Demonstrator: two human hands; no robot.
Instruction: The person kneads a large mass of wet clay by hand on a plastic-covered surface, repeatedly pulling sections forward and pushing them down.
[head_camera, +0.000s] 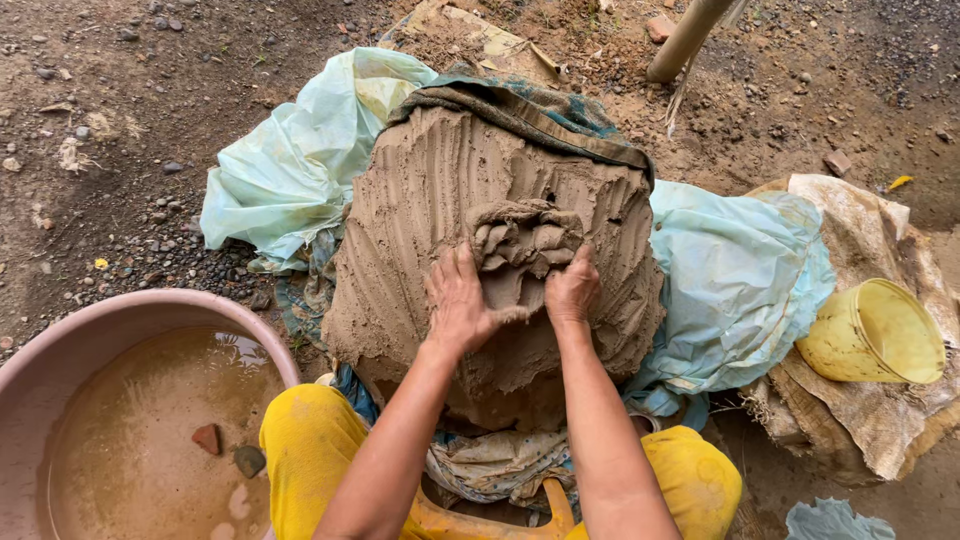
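Note:
A big mound of wet brown clay with finger grooves rests on pale green plastic sheeting on the ground. Near its middle a loosened lump of clay curls up. My left hand presses flat on the clay just left of that lump, fingers spread. My right hand digs into the clay under the lump, fingers curled into it. Both hands are smeared with mud. My knees in yellow trousers frame the mound's near side.
A pink basin of muddy water with stones in it stands at lower left. A yellow bucket lies tipped on a sack at right. A wooden pole leans at the top. Gravelly soil surrounds everything.

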